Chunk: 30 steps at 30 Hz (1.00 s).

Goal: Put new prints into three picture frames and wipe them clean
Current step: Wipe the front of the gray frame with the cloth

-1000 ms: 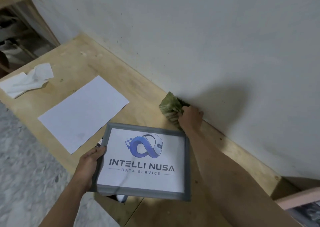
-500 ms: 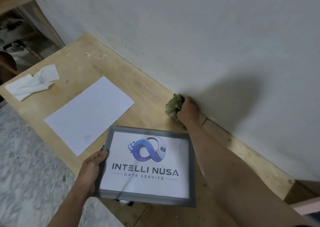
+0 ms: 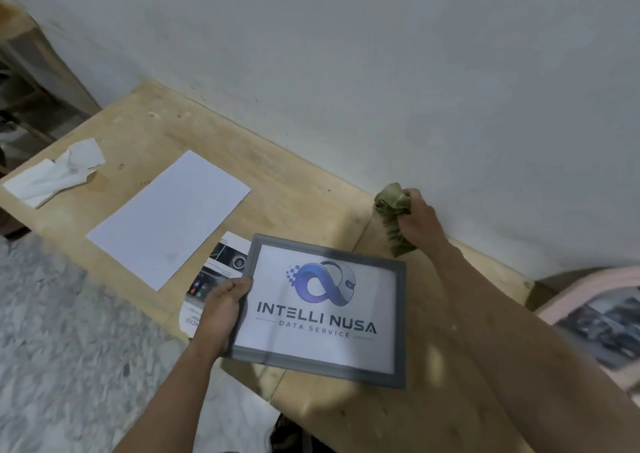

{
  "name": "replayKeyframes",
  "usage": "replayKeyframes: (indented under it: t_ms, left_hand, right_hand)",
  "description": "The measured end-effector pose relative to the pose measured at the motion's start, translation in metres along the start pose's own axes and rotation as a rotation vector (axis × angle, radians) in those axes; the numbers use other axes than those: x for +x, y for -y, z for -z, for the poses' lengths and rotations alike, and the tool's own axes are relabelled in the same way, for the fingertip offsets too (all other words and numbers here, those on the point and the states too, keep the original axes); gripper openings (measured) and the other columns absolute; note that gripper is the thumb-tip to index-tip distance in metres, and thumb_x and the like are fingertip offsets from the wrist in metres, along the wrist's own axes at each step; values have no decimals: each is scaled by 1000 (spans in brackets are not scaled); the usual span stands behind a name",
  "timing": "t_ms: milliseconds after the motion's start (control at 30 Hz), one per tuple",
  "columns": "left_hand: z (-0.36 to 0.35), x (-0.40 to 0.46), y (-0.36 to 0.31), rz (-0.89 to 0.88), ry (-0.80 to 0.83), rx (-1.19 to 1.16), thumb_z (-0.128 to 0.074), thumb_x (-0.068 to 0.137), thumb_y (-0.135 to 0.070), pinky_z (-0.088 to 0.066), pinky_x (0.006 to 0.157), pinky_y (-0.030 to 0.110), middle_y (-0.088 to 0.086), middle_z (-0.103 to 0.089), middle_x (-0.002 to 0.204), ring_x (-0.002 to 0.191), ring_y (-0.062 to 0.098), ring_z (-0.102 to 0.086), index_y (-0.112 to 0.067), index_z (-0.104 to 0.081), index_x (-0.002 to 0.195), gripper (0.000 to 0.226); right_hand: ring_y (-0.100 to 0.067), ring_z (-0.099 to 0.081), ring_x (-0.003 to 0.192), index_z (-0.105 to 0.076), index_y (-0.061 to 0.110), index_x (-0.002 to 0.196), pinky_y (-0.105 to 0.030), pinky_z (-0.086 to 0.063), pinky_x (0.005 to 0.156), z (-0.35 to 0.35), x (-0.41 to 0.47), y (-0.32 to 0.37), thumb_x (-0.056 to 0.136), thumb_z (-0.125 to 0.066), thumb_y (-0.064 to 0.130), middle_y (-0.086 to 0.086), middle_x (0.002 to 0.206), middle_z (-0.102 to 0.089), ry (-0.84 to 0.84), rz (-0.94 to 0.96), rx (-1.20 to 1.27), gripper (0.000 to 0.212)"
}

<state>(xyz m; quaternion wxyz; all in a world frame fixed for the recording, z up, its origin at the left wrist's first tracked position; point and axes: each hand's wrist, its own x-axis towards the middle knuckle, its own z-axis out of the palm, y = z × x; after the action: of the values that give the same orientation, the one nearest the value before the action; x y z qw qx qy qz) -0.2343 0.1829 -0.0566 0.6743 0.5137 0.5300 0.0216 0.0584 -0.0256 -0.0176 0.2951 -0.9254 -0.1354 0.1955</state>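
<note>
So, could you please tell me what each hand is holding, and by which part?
Left hand holds the grey picture frame by its left edge; right hand has its grip round the bunched middle of the green cloth.

Right hand (image 3: 420, 219) — lifted clear of the bench (image 3: 294, 193), where it had lain by the wall; cloth (image 3: 393, 220) gripped in it, bunched, its tail now hanging free below the fist
Frame (image 3: 320, 309) — raised and shifted rightward in the left hand (image 3: 220, 309), no longer covering what lay under it
Leaflet (image 3: 214, 279) — newly in sight on the bench beside the frame's left edge, earlier all but hidden
</note>
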Motion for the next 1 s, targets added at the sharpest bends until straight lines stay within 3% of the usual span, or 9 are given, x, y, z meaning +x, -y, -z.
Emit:
replayKeyframes:
  t_ms: [167, 333, 433, 533, 700, 833, 900, 967, 1000]
  left_hand:
    - [-38, -24, 22, -61, 129, 110, -61, 97, -20, -55, 74, 38, 6, -76, 75, 73, 26, -69, 0, -68, 94, 21]
    - [-54, -40, 60, -56, 179, 192, -60, 98, -25, -54, 75, 40, 14, -73, 83, 78, 30, -67, -1, -64, 90, 26]
    - [-59, -48, 79, -66, 167, 220, -58, 100, -26, -53, 74, 41, 14, -72, 83, 78, 29, -66, -5, -60, 85, 26]
    - [-63, -49, 92, -97, 118, 261, -57, 100, -29, -53, 74, 42, 15, -71, 85, 79, 29, -65, -3, -60, 88, 29]
    - [-63, -51, 103, -158, 56, 258, -60, 97, -33, -45, 75, 42, 12, -54, 82, 80, 24, -50, -9, -54, 79, 31]
    - [-67, -54, 102, -153, 52, 230, -60, 98, -29, -45, 76, 40, 13, -53, 84, 80, 24, -50, -6, -55, 80, 30]
    - [-67, -56, 102, -154, 53, 216, -59, 99, -28, -45, 77, 40, 13, -55, 84, 81, 24, -50, -6, -55, 81, 29]
    - [-66, -60, 99, -174, 66, 211, -59, 100, -27, -43, 76, 38, 13, -53, 82, 79, 22, -49, -6, -54, 78, 30]
    - [-67, -63, 95, -193, 83, 216, -58, 100, -26, -41, 75, 37, 12, -52, 80, 77, 21, -47, -7, -52, 76, 31]
  right_hand:
    - [-31, -64, 84, -66, 10, 103, -33, -51, 70, 35, -98, -53, 76, -38, -11, -6, 84, -68, -116, -54, 80, 44]
    - [-3, -59, 88, -60, 7, 124, -1, -39, 72, 28, -170, -98, 88, -54, -6, -5, 110, -61, -154, -89, 158, 39]
    - [-21, -52, 124, -53, 12, 135, -25, -40, 101, -1, -180, -128, 88, -49, -3, -9, 137, -53, -81, -70, -15, 49]
    - [-31, -45, 131, -52, 13, 137, -39, -31, 109, -35, -190, -146, 86, -38, 6, -11, 142, -50, 9, -5, -178, 53]
    - [-36, -43, 134, -54, 2, 133, -27, 2, 117, -82, -232, -173, 69, -32, 10, -18, 142, -49, 42, 164, -216, 68]
    - [-29, -40, 136, -54, 4, 134, -21, -5, 118, -98, -291, -189, 69, -38, 7, -5, 145, -42, 55, 222, -96, 67]
    - [-18, -46, 131, -56, 7, 132, -13, -20, 113, -95, -315, -183, 76, -47, 6, -2, 142, -47, 132, 113, 22, 57]
    - [-1, -62, 100, -65, 3, 117, -13, -45, 91, -81, -332, -165, 75, -62, 7, -8, 116, -63, 200, -4, 40, 42]
    - [3, -63, 80, -68, 5, 107, -21, -52, 77, -66, -340, -154, 77, -56, 2, -8, 99, -65, 263, -11, 104, 33]
